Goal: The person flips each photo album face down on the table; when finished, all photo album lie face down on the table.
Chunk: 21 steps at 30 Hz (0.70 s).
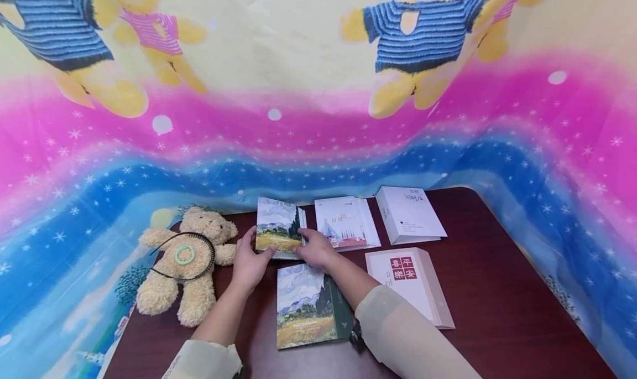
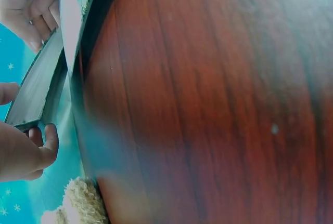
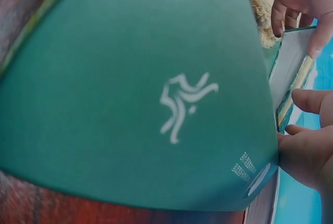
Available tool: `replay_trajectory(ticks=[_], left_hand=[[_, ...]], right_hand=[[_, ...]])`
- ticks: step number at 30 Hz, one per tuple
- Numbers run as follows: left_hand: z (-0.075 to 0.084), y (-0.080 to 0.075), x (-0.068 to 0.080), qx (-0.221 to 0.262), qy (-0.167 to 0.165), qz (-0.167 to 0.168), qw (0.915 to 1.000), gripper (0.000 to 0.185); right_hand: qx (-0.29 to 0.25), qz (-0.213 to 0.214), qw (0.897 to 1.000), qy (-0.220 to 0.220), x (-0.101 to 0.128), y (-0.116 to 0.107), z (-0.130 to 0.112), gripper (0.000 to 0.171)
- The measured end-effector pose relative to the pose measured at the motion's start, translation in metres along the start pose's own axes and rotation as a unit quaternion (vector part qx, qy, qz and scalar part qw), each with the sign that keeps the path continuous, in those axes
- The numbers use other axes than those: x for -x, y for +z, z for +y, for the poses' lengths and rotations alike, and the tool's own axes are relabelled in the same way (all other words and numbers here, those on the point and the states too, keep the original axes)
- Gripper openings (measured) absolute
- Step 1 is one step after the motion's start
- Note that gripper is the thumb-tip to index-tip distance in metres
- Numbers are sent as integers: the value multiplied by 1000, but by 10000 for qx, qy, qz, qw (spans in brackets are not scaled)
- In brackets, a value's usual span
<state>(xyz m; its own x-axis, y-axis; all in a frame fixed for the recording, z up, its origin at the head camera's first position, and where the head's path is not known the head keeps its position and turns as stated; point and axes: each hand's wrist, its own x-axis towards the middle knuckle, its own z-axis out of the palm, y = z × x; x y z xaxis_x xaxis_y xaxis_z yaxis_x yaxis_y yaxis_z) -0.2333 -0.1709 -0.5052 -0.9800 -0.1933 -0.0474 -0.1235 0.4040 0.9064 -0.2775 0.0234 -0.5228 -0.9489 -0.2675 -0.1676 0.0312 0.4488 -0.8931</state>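
Observation:
A small photo album (image 1: pixel 276 221) with a painted landscape cover is held by its sides between both hands at the back of the table. My left hand (image 1: pixel 249 261) grips its left edge; in the left wrist view the thumb and fingers of that left hand (image 2: pixel 28 151) curl round a corner of the block. On the opposite side my right hand (image 1: pixel 317 249) pinches the right edge. Below lies a similar album (image 1: pixel 304 307) with a dark green spine or back strip. Its green cover (image 3: pixel 130 99) with a white emblem fills much of the right wrist view.
A teddy bear (image 1: pixel 201 265) lies at the left, with a black headband (image 1: pixel 211 257) and a light green ring (image 1: pixel 185 254) on it. To the right are a white illustrated book (image 1: pixel 343 218), a white box-like book (image 1: pixel 410 216) and one with red characters (image 1: pixel 408 282). A printed curtain (image 1: pixel 278 141) borders the table.

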Motion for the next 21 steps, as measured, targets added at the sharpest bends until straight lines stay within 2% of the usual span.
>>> replay_trajectory(ticks=[11,21], left_hand=[[10,0,4,144,411,326,9985,80],[18,0,5,-60,738,388,9965,77]], right_hand=[[-296,-66,9995,59,-2,5,-1,61],[-949,-257,9948,273,-3,5,-3,61]])
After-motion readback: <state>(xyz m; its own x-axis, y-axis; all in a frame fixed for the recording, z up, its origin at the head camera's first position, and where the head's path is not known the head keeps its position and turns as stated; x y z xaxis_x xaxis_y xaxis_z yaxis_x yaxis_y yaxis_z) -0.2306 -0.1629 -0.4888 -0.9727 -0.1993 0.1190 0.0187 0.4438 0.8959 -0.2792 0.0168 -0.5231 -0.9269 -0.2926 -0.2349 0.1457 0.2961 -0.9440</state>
